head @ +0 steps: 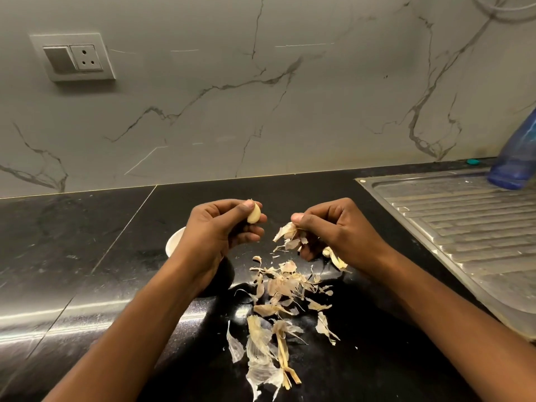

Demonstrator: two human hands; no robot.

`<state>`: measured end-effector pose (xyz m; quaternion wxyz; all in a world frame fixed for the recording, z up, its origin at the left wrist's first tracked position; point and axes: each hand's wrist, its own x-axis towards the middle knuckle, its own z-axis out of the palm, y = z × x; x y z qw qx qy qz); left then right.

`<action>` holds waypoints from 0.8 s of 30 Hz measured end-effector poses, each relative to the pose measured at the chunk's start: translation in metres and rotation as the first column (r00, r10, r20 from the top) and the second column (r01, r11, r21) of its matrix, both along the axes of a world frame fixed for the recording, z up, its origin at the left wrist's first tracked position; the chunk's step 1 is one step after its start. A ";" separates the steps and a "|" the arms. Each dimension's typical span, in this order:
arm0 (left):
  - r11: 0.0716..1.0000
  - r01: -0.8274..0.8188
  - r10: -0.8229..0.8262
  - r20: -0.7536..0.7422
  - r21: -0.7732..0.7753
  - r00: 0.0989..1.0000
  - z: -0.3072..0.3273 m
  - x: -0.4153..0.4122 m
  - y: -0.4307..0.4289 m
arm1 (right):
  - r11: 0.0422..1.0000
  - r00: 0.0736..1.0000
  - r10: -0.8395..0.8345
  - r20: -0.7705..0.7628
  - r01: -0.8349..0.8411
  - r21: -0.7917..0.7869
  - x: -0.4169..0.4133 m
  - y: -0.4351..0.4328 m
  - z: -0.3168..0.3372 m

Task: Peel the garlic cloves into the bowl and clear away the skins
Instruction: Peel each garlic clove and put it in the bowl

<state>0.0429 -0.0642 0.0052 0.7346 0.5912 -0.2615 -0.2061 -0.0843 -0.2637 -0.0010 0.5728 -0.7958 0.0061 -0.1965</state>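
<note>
Head view, peeled clove (254,215) — papery skins (282,286)

A switch and socket plate (72,57) sits on the marble wall (261,97). A blue bottle (514,158) stands on the steel drainboard (464,221).

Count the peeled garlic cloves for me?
1: the peeled clove, pinched in the left hand. More may lie hidden in the bowl under that hand.

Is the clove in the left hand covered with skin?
No, the clove pinched by the left hand looks bare and smooth; the right hand holds skins.
</note>
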 end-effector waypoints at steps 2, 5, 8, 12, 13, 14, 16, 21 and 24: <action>0.998 -0.033 0.027 0.101 0.058 0.995 0.005 0.005 0.006 | 0.997 1.000 -0.018 -0.001 0.018 -0.069 -0.001 -0.001 0.000; 0.980 -0.067 0.027 0.210 0.186 0.977 0.014 0.014 0.020 | 0.991 1.000 -0.009 -0.029 0.005 -0.137 -0.002 -0.001 0.000; 0.931 -0.149 0.035 0.326 0.332 0.945 0.023 0.025 0.036 | 0.982 0.998 0.023 -0.053 -0.032 -0.189 -0.004 0.000 0.001; 0.832 -0.288 0.093 0.392 0.475 0.915 0.029 0.036 0.053 | 0.975 0.995 0.070 -0.071 -0.084 -0.208 -0.007 0.000 0.001; 0.801 -0.318 0.103 0.406 0.507 0.908 0.029 0.038 0.056 | 0.972 0.993 0.089 -0.078 -0.104 -0.209 -0.006 0.001 0.000; 0.772 -0.346 0.108 0.425 0.534 0.899 0.028 0.040 0.057 | 0.970 0.991 0.106 -0.084 -0.121 -0.210 -0.006 0.002 0.000; 0.695 -0.415 0.116 0.479 0.587 0.870 0.024 0.047 0.058 | 0.968 0.989 0.120 -0.090 -0.137 -0.210 -0.004 0.004 0.000; 0.514 -0.503 0.045 0.564 0.695 0.824 0.016 0.053 0.053 | 0.957 0.993 0.085 -0.083 -0.105 -0.272 -0.005 0.002 -0.001; 0.466 -0.537 0.001 0.606 0.703 0.795 0.017 0.052 0.053 | 0.944 0.993 0.072 -0.091 -0.097 -0.315 -0.005 -0.001 0.002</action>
